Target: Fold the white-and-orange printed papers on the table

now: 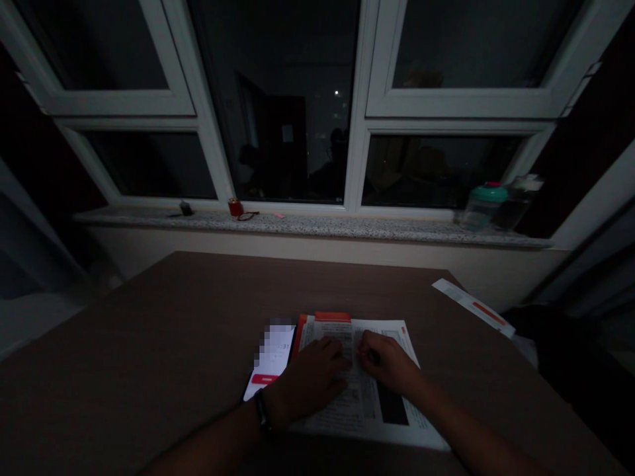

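A printed book or magazine (397,330) lies on the dark brown table, with an orange edge at its left and an orange strip (333,317) at its top. On its left part rests my left hand (320,370), fingers spread on a narrower printed sheet (347,413); a dark band is on the wrist. My right hand (380,357) is over the right part, its fingers curled together close to the left fingertips. Whatever those curled fingers hold, if anything, is too dark to make out. A lit phone (272,357) lies just left of the book.
White papers with an orange bar (476,307) lie at the right edge of the table (223,284). Beyond it, the speckled windowsill (317,226) bears a small red jar (235,207), a small dark item (185,209) and a teal-lidded container (483,208).
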The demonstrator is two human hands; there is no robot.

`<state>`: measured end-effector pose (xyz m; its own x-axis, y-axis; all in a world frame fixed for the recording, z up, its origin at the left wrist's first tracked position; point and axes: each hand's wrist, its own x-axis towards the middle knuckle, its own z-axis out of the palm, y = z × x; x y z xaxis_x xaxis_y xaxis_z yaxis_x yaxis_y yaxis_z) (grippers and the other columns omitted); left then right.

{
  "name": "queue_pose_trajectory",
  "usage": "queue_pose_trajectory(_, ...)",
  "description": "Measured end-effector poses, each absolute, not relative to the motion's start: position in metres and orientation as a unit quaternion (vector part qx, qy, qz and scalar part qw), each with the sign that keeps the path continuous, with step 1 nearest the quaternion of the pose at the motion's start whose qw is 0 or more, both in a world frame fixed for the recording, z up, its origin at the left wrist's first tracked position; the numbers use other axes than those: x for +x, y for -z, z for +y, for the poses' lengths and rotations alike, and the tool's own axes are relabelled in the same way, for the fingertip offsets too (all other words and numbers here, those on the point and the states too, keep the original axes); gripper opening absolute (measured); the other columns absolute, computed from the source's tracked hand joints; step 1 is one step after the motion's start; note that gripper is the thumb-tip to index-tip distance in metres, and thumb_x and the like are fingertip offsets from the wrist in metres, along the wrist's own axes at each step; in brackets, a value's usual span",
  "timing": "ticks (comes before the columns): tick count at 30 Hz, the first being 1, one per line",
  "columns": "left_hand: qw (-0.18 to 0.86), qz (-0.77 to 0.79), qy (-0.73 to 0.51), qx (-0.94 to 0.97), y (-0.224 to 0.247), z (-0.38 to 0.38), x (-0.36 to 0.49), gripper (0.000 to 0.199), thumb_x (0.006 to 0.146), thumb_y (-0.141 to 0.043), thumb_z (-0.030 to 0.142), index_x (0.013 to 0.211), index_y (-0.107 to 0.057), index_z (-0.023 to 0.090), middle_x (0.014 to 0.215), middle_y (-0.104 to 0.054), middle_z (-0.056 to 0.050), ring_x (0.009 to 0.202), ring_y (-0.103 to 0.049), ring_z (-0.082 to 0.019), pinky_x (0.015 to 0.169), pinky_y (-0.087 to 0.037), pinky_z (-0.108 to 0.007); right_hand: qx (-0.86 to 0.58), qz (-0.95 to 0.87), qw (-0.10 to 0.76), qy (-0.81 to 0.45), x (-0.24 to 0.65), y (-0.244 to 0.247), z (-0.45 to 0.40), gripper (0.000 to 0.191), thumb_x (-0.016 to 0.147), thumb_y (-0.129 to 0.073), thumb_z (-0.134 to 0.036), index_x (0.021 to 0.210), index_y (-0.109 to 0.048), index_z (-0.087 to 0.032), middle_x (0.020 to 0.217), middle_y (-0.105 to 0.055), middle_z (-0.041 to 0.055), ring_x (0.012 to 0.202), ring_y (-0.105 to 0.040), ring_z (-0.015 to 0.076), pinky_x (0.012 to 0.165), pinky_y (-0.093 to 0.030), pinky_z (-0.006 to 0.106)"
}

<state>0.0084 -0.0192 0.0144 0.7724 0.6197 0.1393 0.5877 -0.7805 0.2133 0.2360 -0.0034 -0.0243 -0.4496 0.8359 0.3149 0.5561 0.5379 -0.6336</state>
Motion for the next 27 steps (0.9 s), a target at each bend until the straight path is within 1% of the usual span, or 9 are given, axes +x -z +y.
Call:
queue_pose_trajectory(6, 0.084, 0.317, -0.101, 0.939, -0.014, -0.019, 0.008, 0.023, 0.09, -0.063, 0.022, 0.112, -0.057, 0.022, 0.119, -0.055, -0.006, 0.111, -0.052, -0.025, 0.095, -0.044, -0.038, -0.382, -0.853, 0.276, -0.226, 0.237, 0.024, -0.009, 0.017, 0.075, -0.057, -0.005, 0.079, -0.054, -0.021, 0.072, -0.054, -0.0038, 0.064, -0.052, 0.0122, 0.06, -0.038, 0.021)
queue_pose_trajectory(9, 0.084, 0.313, -0.104, 0.94, -0.016, -0.019, 0.009, 0.022, 0.091, -0.061, 0.021, 0.113, -0.057, 0.023, 0.117, -0.056, -0.006, 0.112, -0.051, -0.025, 0.096, -0.044, -0.038, -0.392, -0.846, 0.288, -0.218, 0.235, 0.023, -0.006, 0.016, 0.077, -0.056, -0.006, 0.078, -0.053, -0.021, 0.073, -0.055, -0.0031, 0.065, -0.052, 0.0124, 0.06, -0.038, 0.021)
queue_pose_trajectory(12, 0.085, 0.308, -0.097, 0.943, -0.018, -0.019, 0.009, 0.022, 0.091, -0.061, 0.021, 0.113, -0.058, 0.022, 0.115, -0.057, -0.006, 0.11, -0.052, -0.025, 0.095, -0.044, -0.038, -0.421, -0.829, 0.311, -0.198, 0.233, 0.022, -0.001, 0.015, 0.081, -0.052, -0.007, 0.075, -0.05, -0.021, 0.073, -0.054, -0.0024, 0.066, -0.052, 0.0132, 0.061, -0.038, 0.022)
queue_pose_trajectory(14, 0.084, 0.304, -0.102, 0.943, -0.018, -0.019, 0.009, 0.023, 0.09, -0.061, 0.021, 0.113, -0.058, 0.022, 0.117, -0.058, -0.006, 0.112, -0.052, -0.026, 0.098, -0.043, -0.039, -0.441, -0.816, 0.32, -0.192, 0.232, 0.022, 0.001, 0.016, 0.081, -0.052, -0.007, 0.074, -0.047, -0.022, 0.072, -0.054, -0.0025, 0.066, -0.053, 0.0134, 0.061, -0.038, 0.022)
queue_pose_trajectory(18, 0.091, 0.297, -0.132, 0.941, -0.013, -0.019, 0.006, 0.028, 0.09, -0.062, 0.021, 0.118, -0.056, 0.023, 0.127, -0.056, -0.006, 0.121, -0.049, -0.025, 0.106, -0.038, -0.041, -0.467, -0.795, 0.331, -0.204, 0.234, 0.023, 0.002, 0.015, 0.082, -0.054, -0.01, 0.076, -0.047, -0.022, 0.072, -0.056, -0.0033, 0.064, -0.054, 0.0134, 0.06, -0.038, 0.022)
queue_pose_trajectory(23, 0.104, 0.294, -0.14, 0.94, -0.009, -0.018, 0.005, 0.042, 0.089, -0.062, 0.02, 0.129, -0.05, 0.023, 0.134, -0.055, -0.006, 0.126, -0.046, -0.025, 0.109, -0.035, -0.041, -0.483, -0.776, 0.335, -0.226, 0.238, 0.025, 0.003, 0.012, 0.084, -0.056, -0.017, 0.077, -0.048, -0.022, 0.067, -0.054, -0.0043, 0.062, -0.053, 0.0136, 0.059, -0.038, 0.023)
queue_pose_trajectory(27, 0.107, 0.289, -0.138, 0.941, -0.012, -0.019, 0.006, 0.041, 0.09, -0.062, 0.021, 0.129, -0.05, 0.023, 0.133, -0.055, -0.006, 0.126, -0.046, -0.025, 0.109, -0.034, -0.041, -0.489, -0.767, 0.346, -0.23, 0.238, 0.026, 0.003, 0.012, 0.085, -0.056, -0.019, 0.076, -0.048, -0.022, 0.065, -0.053, -0.0046, 0.059, -0.052, 0.0136, 0.057, -0.038, 0.023)
